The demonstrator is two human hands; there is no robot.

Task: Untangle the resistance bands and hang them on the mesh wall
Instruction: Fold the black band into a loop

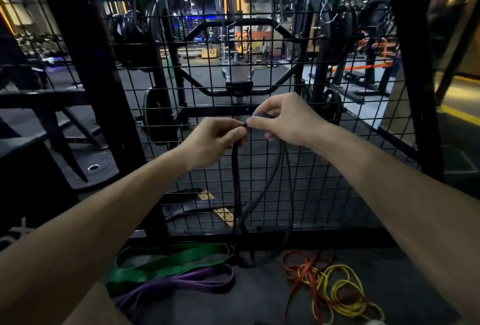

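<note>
Both hands are raised close in front of the mesh wall [259, 47], nearly touching each other at about the middle of its height. The left hand [215, 140] has its fingers curled round the top of a black resistance band [237, 195], thumb on top. The right hand [283, 122] pinches the same band between thumb and forefinger, right where it meets the left hand. From that shared grip the black band falls in several long strands along the face of the mesh wall, some of them crossing on the way down, and its lower end reaches the floor at the foot of the wall.

At the base of the mesh wall, left of the hanging strands, a wide green band [166, 265] lies folded flat on the floor, with a purple band [181, 284] just in front of it. To the right of the strands a red band [309, 278] and a yellow band [342, 296] lie looped through one another in a loose heap. High on the mesh wall, toward its upper right, a silver S-hook [327, 2] hangs from a wire.
</note>
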